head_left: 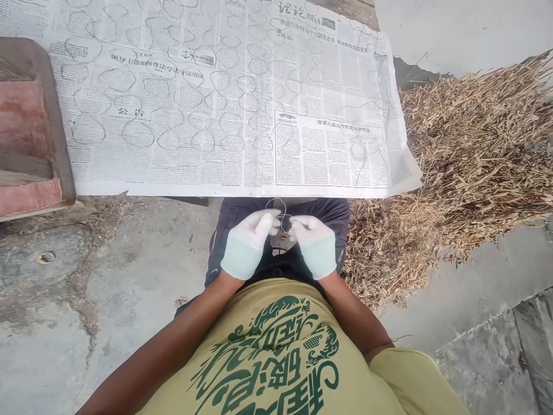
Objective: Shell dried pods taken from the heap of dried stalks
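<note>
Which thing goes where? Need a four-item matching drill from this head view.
Things:
1. wire loop
2. newspaper
3. straw pile
4. reddish box

Places:
A. at the far left edge of the view
B. pinched between the left hand and the right hand
C. on the ground, right of the paper
D. spread flat ahead of the hands, with many thin loops lying on it

Pairs: 1-B, 2-D, 3-C, 4-A
</note>
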The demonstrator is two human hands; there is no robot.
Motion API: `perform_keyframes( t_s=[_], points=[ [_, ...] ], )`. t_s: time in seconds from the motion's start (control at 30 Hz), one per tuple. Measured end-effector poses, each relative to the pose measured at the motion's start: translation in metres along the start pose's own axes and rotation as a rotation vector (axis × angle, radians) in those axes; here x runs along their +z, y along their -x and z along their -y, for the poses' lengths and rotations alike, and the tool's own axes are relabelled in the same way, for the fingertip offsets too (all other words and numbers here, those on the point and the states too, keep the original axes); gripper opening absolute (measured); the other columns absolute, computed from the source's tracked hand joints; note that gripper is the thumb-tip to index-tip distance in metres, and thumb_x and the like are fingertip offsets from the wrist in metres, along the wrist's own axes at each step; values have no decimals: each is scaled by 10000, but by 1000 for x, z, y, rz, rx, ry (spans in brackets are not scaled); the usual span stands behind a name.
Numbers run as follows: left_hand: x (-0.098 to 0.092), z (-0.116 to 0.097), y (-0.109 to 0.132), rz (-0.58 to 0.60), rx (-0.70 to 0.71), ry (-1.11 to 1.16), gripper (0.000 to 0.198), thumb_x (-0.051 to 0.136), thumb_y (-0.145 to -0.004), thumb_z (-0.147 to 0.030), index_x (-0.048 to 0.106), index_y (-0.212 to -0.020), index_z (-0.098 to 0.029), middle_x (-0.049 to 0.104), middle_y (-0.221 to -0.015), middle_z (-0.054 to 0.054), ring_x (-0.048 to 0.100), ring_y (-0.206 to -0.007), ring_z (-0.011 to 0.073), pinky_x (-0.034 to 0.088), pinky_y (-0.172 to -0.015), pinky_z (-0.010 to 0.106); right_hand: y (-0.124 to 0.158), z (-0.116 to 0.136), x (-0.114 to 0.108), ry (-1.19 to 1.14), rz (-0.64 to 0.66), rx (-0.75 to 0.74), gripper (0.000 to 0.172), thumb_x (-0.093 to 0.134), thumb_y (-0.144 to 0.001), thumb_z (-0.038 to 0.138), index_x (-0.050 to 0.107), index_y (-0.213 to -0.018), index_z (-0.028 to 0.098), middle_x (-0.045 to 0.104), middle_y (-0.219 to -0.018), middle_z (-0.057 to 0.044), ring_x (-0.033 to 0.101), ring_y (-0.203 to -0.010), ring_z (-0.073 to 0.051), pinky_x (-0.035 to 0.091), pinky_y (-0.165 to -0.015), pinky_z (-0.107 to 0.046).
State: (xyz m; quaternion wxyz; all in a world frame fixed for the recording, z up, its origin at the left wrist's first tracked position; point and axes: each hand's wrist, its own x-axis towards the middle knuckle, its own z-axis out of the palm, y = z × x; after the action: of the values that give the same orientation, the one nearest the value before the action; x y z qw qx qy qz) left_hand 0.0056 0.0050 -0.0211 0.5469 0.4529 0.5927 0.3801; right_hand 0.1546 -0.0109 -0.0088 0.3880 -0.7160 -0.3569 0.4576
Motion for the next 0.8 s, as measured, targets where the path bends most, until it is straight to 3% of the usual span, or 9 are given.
perform_keyframes(
  t_s=[0.1, 0.23, 0.43, 0.6, 0.7, 0.77, 0.8],
  points=[
    [-3, -5, 3, 107, -76, 16, 475, 649, -920, -565, 794, -1135, -168, 814, -970, 78, 748, -872, 227, 589, -884, 355, 1, 0, 1, -54, 17, 26, 160, 673, -881, 276, 801, -928, 192, 780, -773, 0, 733, -660, -143, 580, -650, -241],
    [-8, -2, 7, 172, -91, 19, 543, 627, -913, -625, 785, -1159, -167, 819, -965, 86, 748, -888, 241, 589, -900, 375, -1, 11, -3, -68, 19, 19, 154, 684, -873, 279, 802, -912, 189, 782, -758, -5, 735, -639, -140, 567, -615, -233],
    [-11, 36, -2, 152, -192, -213, 518, 564, -844, -633, 804, -1010, -204, 803, -871, 65, 719, -766, 237, 583, -820, 382, -36, 61, -30, 3, 42, -84, 161, 655, -897, 256, 793, -852, 186, 767, -706, -16, 690, -562, -122, 459, -489, -212],
    [-20, 60, -6, 139, -304, -198, 507, 634, -795, -670, 799, -950, -217, 809, -847, 75, 741, -761, 259, 605, -806, 405, -52, 98, -56, 102, 238, -100, 182, 656, -895, 226, 732, -739, 169, 697, -588, -7, 564, -457, -82, 382, -426, -186],
    [-17, 56, -1, 247, -334, 107, 640, 681, -817, -716, 783, -1150, -179, 823, -1070, 134, 777, -887, 278, 609, -926, 448, -45, 85, -54, 48, 367, -31, 119, 695, -875, 250, 755, -817, 164, 700, -608, -6, 581, -481, -91, 425, -451, -201],
    [-6, 54, 1, 344, -344, 421, 701, 706, -816, -722, 745, -1261, -182, 788, -1250, 162, 779, -1030, 315, 614, -969, 492, -35, 57, -42, -23, 448, -3, 146, 724, -857, 306, 768, -857, 166, 703, -620, -3, 604, -516, -108, 465, -491, -227],
    [0, 53, 1, 376, -348, 498, 697, 729, -800, -719, 757, -1233, -173, 797, -1217, 171, 775, -1055, 335, 619, -965, 508, -29, 39, -35, -54, 482, 24, 173, 743, -841, 337, 770, -862, 168, 703, -620, -2, 613, -530, -119, 475, -508, -240]
  ],
)
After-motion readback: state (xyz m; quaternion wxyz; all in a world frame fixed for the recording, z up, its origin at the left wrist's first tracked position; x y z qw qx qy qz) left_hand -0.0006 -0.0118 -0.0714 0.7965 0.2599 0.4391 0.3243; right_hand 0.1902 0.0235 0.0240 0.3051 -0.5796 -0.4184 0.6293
